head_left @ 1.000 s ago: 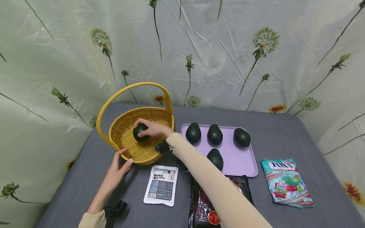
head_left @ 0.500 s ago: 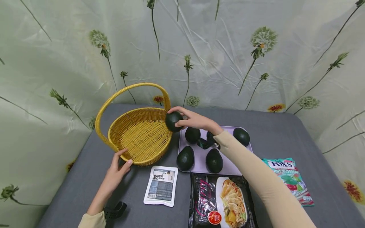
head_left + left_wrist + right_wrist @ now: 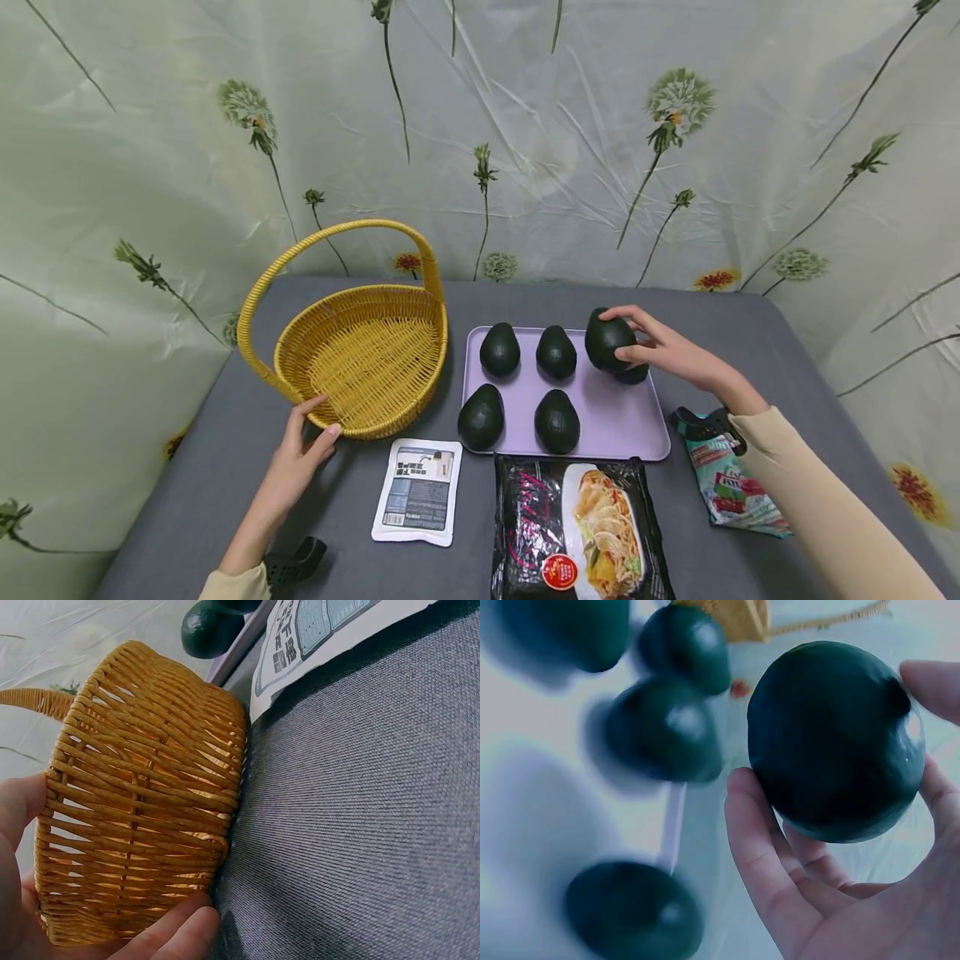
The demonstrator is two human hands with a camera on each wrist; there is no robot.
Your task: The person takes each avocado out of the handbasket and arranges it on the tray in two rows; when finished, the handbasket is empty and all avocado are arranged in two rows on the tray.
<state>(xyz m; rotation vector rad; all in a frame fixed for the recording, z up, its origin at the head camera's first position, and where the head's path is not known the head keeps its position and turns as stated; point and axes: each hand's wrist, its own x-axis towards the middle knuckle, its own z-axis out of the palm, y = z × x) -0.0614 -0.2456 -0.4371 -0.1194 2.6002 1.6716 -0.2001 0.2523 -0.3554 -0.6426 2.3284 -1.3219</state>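
My right hand (image 3: 678, 358) holds a dark green avocado (image 3: 606, 340) over the back right part of the lilac tray (image 3: 618, 429). In the right wrist view, thumb and fingers curl round this avocado (image 3: 832, 742). Below it, another avocado (image 3: 634, 374) on the tray is partly hidden. Several more avocados, such as the front left one (image 3: 482, 417), lie on the tray in two rows. At the left, my left hand (image 3: 294, 462) grips the near rim of a yellow woven basket (image 3: 375, 367). The left wrist view shows fingers against the basket's side (image 3: 142, 802).
A white pouch (image 3: 417, 492) lies in front of the basket. A black food packet (image 3: 536, 525) is right by the tray's front edge. Partly under the right forearm, a teal candy bag (image 3: 727, 483) lies on the grey cloth. A patterned curtain (image 3: 555, 150) hangs behind.
The right hand has lifted the avocado out of the basket and carried it right, over the tray's back right part. The left hand has stayed at the basket rim.
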